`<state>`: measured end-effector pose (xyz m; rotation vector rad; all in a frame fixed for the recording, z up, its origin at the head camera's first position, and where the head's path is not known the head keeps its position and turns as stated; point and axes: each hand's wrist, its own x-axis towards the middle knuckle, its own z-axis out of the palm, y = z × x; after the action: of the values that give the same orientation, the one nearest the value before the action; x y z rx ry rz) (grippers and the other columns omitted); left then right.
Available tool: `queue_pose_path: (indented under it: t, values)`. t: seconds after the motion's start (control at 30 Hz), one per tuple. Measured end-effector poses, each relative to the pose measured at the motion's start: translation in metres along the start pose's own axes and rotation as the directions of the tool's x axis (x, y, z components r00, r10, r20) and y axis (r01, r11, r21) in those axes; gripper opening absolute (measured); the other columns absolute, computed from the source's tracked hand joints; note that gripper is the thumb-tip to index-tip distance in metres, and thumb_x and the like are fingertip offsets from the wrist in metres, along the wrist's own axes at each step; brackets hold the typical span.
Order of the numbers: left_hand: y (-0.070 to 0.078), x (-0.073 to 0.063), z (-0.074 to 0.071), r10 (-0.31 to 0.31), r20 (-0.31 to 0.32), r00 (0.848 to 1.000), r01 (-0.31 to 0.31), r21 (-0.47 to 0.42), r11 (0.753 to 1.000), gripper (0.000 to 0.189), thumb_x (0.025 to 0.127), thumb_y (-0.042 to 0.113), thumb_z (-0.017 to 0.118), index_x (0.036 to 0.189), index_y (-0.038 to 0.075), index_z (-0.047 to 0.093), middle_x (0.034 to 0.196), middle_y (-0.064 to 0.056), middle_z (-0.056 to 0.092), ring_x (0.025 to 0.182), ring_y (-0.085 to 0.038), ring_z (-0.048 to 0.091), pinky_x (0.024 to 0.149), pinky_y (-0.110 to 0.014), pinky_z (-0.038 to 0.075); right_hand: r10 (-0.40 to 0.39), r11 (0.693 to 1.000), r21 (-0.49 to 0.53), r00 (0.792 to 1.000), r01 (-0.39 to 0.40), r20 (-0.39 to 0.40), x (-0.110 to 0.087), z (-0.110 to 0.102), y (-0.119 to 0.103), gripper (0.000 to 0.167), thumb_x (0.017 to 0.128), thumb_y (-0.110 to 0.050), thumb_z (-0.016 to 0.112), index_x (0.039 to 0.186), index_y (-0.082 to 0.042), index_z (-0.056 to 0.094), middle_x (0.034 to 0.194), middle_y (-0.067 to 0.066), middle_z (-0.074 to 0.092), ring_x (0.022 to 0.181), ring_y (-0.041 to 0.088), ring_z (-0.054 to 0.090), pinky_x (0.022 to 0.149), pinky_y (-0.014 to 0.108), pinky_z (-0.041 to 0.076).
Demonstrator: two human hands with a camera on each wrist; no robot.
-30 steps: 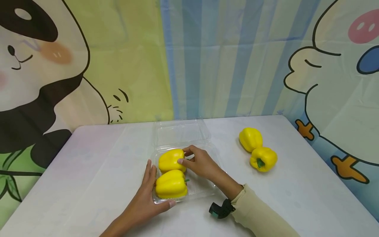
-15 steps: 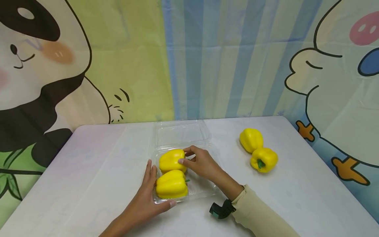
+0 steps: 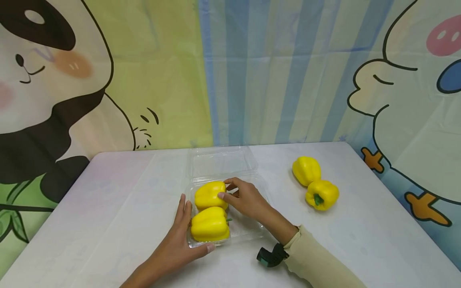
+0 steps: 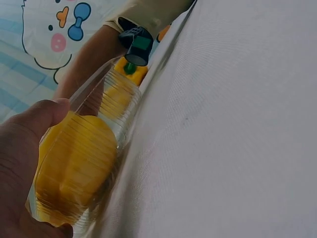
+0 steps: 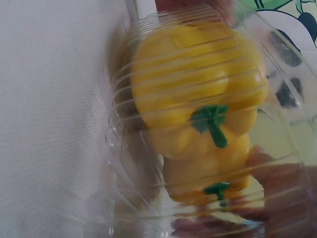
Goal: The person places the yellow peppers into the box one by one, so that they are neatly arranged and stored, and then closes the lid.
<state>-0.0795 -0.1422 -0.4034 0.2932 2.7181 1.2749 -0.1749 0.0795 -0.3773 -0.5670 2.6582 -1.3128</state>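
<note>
In the head view, a clear plastic clamshell box (image 3: 246, 230) lies with its lid (image 3: 223, 162) folded back. Two yellow bell peppers sit in its left half, a rear one (image 3: 208, 195) and a front one (image 3: 209, 225) with a green stem. My left hand (image 3: 176, 242) rests at the box's front left corner, fingers straight along the side, thumb at the front rim. My right hand (image 3: 248, 200) pinches the right end of the rear pepper between thumb and fingers. The right wrist view shows the green stems (image 5: 215, 126) through the ribbed plastic wall.
To the right of the box, two more yellow bell peppers, one behind (image 3: 306, 171) and one in front (image 3: 322, 195), touch each other on the white table (image 3: 108, 224). A cartoon-printed curtain (image 3: 259, 72) stands behind. A black wrist device (image 3: 271, 256) hangs below the right sleeve.
The whole scene shifts very slightly in the head view. Both hands, the box and the peppers keep the same positions relative to one another.
</note>
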Motion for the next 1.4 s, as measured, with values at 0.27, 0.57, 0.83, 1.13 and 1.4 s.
queue_pose_path:
  t: [0.27, 0.57, 0.83, 1.13, 1.4]
  values:
    - [0.0013, -0.0004, -0.0009, 0.004, -0.004, 1.000, -0.004, 0.000, 1.000, 0.126, 0.072, 0.058, 0.079, 0.156, 0.007, 0.000, 0.158, 0.011, -0.024, 0.145, -0.034, 0.008, 0.109, -0.061, 0.020, -0.035, 0.999, -0.009, 0.999, 0.034, -0.020, -0.0020, -0.0007, -0.0005, 0.048, 0.097, -0.039, 0.060, 0.136, -0.011, 0.052, 0.119, 0.012, 0.063, 0.093, 0.021, 0.066, 0.080, 0.038, 0.055]
    - [0.0013, -0.0018, -0.0013, 0.003, -0.003, 1.000, -0.003, -0.004, 1.000, 0.126, 0.072, 0.060, 0.078, 0.156, 0.008, 0.000, 0.157, 0.013, -0.024, 0.145, -0.033, 0.010, 0.109, -0.061, 0.020, 0.004, 1.000, 0.020, 0.998, -0.003, -0.060, -0.0013, 0.0021, -0.0020, 0.046, 0.100, -0.043, 0.050, 0.135, -0.013, 0.053, 0.117, 0.009, 0.063, 0.091, 0.019, 0.064, 0.075, 0.034, 0.055]
    - [0.0011, -0.0019, -0.0012, -0.004, -0.003, 1.000, 0.004, 0.004, 1.000, 0.126, 0.072, 0.060, 0.078, 0.156, 0.009, 0.000, 0.157, 0.014, -0.025, 0.145, -0.033, 0.010, 0.109, -0.061, 0.020, 0.005, 1.000, 0.007, 0.998, -0.004, -0.068, -0.0015, 0.0031, -0.0033, 0.044, 0.100, -0.036, 0.053, 0.139, -0.016, 0.049, 0.119, 0.009, 0.063, 0.093, 0.019, 0.065, 0.077, 0.035, 0.056]
    - [0.0008, -0.0014, -0.0004, 0.003, -0.011, 1.000, -0.003, 0.000, 1.000, 0.126, 0.072, 0.060, 0.078, 0.156, 0.006, 0.001, 0.157, 0.013, -0.024, 0.146, -0.033, 0.007, 0.108, -0.062, 0.020, 0.002, 1.000, 0.013, 0.997, -0.001, -0.079, -0.0033, 0.0007, -0.0056, 0.044, 0.100, -0.035, 0.053, 0.138, -0.015, 0.050, 0.119, 0.009, 0.063, 0.092, 0.020, 0.065, 0.077, 0.035, 0.055]
    - [-0.0012, 0.0000, 0.0013, 0.006, -0.010, 1.000, -0.006, 0.010, 1.000, 0.128, 0.070, 0.062, 0.078, 0.156, 0.005, 0.002, 0.157, 0.012, -0.025, 0.146, -0.033, 0.004, 0.108, -0.062, 0.020, -0.030, 0.999, 0.040, 0.993, 0.035, -0.116, -0.0058, -0.0061, -0.0057, 0.039, 0.100, -0.032, 0.054, 0.135, -0.015, 0.053, 0.117, 0.007, 0.064, 0.092, 0.021, 0.066, 0.078, 0.037, 0.055]
